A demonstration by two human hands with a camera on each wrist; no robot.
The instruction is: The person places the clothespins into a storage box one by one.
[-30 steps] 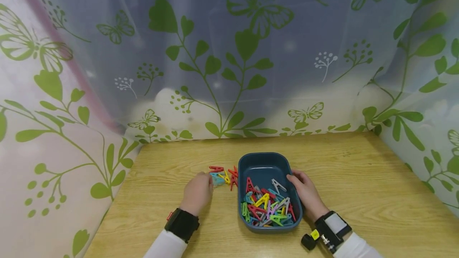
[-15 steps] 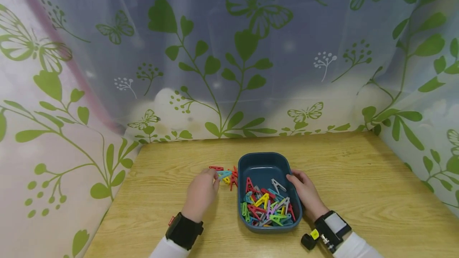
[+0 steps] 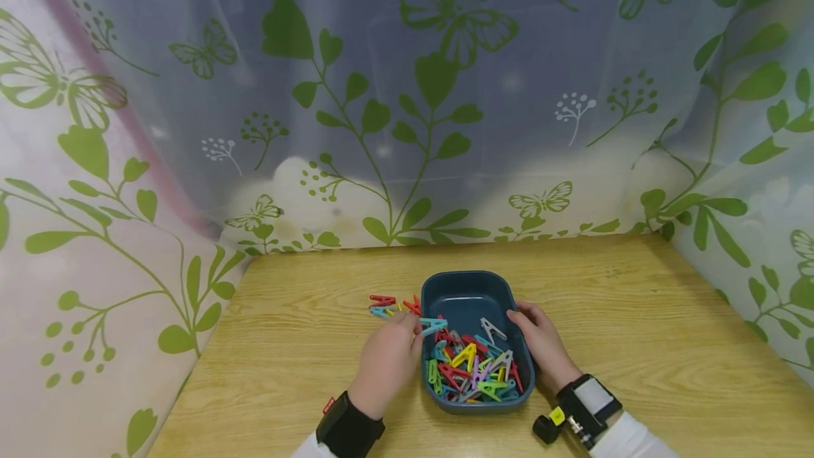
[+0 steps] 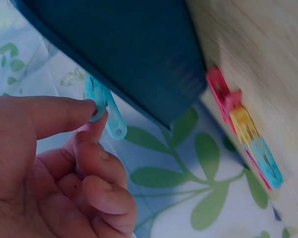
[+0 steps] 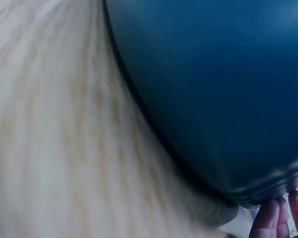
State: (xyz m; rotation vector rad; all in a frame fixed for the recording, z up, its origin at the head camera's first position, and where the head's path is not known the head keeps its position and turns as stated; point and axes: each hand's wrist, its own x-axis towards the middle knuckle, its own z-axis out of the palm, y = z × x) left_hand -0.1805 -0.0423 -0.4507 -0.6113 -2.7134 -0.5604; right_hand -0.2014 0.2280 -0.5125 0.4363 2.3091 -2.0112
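Note:
My left hand (image 3: 389, 357) pinches a light blue clothespin (image 3: 434, 326) between thumb and fingers, at the left rim of a dark blue plastic bin (image 3: 467, 302). In the left wrist view that clothespin (image 4: 115, 119) hangs beside the bin's wall (image 4: 124, 54), and the other fingers are curled. Many coloured clothespins (image 3: 467, 355) lie heaped in the near part of the bin. Gripping the bin's right side is my right hand (image 3: 545, 345), thumb at the rim. Its fingertips (image 5: 268, 214) touch the outer wall in the right wrist view.
Left of the bin, several loose clothespins lie on the wooden table (image 3: 286, 345): a red one (image 3: 382, 300), a light blue one (image 3: 379, 312) and others partly hidden by the left hand. A patterned curtain (image 3: 407, 126) hangs behind the table and along both sides.
From the loose clothespins my left hand has lifted a light blue one and moved right with it to the bin's rim. The right hand and the bin stay in place.

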